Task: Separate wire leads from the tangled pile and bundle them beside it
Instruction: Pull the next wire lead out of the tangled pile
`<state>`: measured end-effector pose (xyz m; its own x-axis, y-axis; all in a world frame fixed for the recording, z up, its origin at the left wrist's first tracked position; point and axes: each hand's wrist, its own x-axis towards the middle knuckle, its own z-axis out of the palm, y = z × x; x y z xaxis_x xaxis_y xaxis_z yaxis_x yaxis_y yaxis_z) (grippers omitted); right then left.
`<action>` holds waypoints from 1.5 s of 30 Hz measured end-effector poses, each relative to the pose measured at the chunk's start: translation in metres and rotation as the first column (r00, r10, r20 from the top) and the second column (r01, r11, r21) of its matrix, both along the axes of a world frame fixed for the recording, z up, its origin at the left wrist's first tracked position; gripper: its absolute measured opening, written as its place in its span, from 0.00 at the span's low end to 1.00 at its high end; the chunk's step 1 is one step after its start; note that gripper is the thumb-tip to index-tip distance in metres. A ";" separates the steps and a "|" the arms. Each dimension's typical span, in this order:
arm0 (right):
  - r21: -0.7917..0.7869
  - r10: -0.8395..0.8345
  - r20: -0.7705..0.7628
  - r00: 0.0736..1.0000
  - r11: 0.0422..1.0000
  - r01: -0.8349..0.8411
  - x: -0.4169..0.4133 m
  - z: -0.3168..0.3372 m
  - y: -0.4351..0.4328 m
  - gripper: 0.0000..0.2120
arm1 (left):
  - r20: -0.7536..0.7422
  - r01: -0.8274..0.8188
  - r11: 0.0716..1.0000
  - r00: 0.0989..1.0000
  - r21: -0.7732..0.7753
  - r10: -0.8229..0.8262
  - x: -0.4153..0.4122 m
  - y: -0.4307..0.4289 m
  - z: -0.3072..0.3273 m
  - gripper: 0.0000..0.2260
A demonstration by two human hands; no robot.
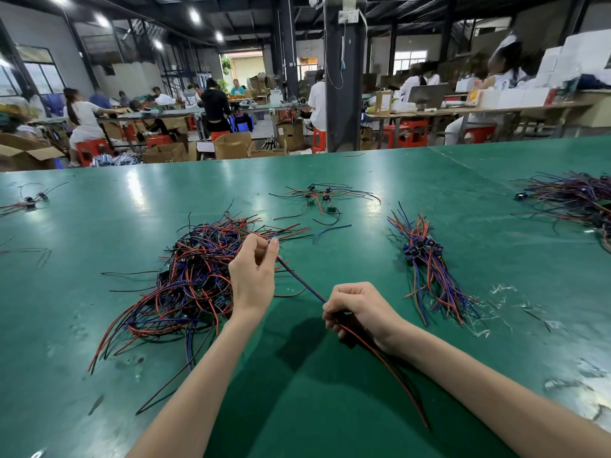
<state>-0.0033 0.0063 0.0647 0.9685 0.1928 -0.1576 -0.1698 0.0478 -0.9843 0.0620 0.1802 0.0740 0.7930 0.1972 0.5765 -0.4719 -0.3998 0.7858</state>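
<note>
From my station the table (330, 391) reads as glossy green with pale scuffs, and the tangled pile (195, 279) on it mixes red, blue and black wires. The lone lead (302, 282) shows dark blue and red strands at its upper end, red and black at its lower. The bundle (426, 259) repeats red, blue and purple around blue-black connectors, while the far stools (91, 148) are red-orange and the boxes (233, 145) brown.
</note>
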 end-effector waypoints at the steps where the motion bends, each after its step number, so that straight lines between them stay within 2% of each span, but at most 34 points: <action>1: 0.015 -0.005 0.000 1.000 1.000 0.005 0.000 -0.001 0.000 0.14 | -0.057 0.068 0.996 0.996 -0.052 -0.071 0.000 -0.001 0.001 0.09; 3: 0.035 -0.026 0.015 1.000 0.999 0.025 0.000 -0.001 0.000 0.13 | -0.175 0.190 0.964 0.959 -0.187 -0.223 0.000 -0.005 0.002 0.05; 6: 0.090 -0.091 0.065 0.994 0.992 0.085 0.004 -0.003 0.000 0.15 | -0.355 0.214 0.909 0.869 -0.357 -0.344 -0.003 -0.016 0.002 0.23; 7: 0.115 -0.114 0.073 0.991 0.988 0.105 0.005 -0.003 0.000 0.15 | -0.399 0.210 0.892 0.836 -0.400 -0.376 -0.005 -0.020 0.001 0.26; 9: 0.140 -0.142 0.083 0.986 0.982 0.130 0.006 -0.005 0.000 0.12 | -0.445 0.245 0.872 0.782 -0.424 -0.436 -0.010 -0.028 -0.002 0.22; 12: 0.142 -0.164 0.108 0.980 0.979 0.148 0.007 -0.007 0.001 0.13 | -0.455 0.407 0.840 0.709 -0.360 -0.538 -0.019 -0.036 -0.009 0.04; 14: 0.140 -0.171 0.115 0.979 0.978 0.154 0.008 -0.008 0.001 0.14 | -0.436 0.447 0.815 0.691 -0.369 -0.577 -0.023 -0.040 -0.011 0.03; 22: 0.105 -0.153 0.099 0.983 0.984 0.142 0.008 -0.005 0.003 0.14 | -0.347 0.352 0.838 0.791 -0.416 -0.504 -0.023 -0.038 -0.003 0.06; 28: 0.092 -0.087 0.063 0.994 0.992 0.081 0.004 -0.005 0.006 0.15 | -0.311 0.164 0.862 0.887 -0.479 -0.341 -0.005 -0.012 0.002 0.04; 31: 0.059 -0.076 0.067 0.995 0.996 0.072 0.003 -0.004 0.006 0.18 | -0.304 0.075 0.845 0.913 -0.530 -0.272 0.002 -0.001 0.002 0.05; 36: 0.051 -0.086 0.076 0.993 0.995 0.083 0.004 -0.003 0.008 0.19 | -0.289 0.050 0.817 0.921 -0.574 -0.259 0.006 0.007 0.005 0.06; 39: 0.060 -0.108 0.076 0.991 0.993 0.103 0.006 -0.003 0.008 0.18 | -0.309 0.034 0.768 0.904 -0.639 -0.297 0.007 0.008 0.008 0.09; 45: 0.033 -0.115 0.082 0.990 0.993 0.112 0.009 -0.003 0.009 0.14 | -0.338 0.009 0.683 0.864 -0.730 -0.373 0.007 0.008 0.014 0.08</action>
